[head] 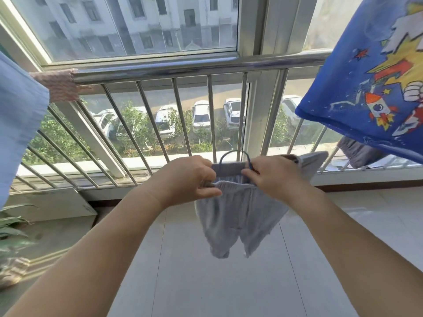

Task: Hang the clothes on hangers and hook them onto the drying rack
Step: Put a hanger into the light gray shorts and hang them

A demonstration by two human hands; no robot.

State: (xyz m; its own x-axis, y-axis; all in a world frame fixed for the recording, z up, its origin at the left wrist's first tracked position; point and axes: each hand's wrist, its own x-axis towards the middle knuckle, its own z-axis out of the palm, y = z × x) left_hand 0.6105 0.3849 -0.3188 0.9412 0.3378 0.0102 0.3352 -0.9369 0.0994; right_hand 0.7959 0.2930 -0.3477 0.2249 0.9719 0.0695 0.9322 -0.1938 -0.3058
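Fingers of left hand (191, 177) and right hand (273, 177) pinch grey shorts (238, 216) onto blue hanger (233, 154).

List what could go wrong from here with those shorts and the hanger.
1. The pale grey shorts are held only at the waistband, pinched by the left hand and right hand; they may slip off.
2. The blue wire hanger looks barely threaded, so the shorts might hang lopsided.
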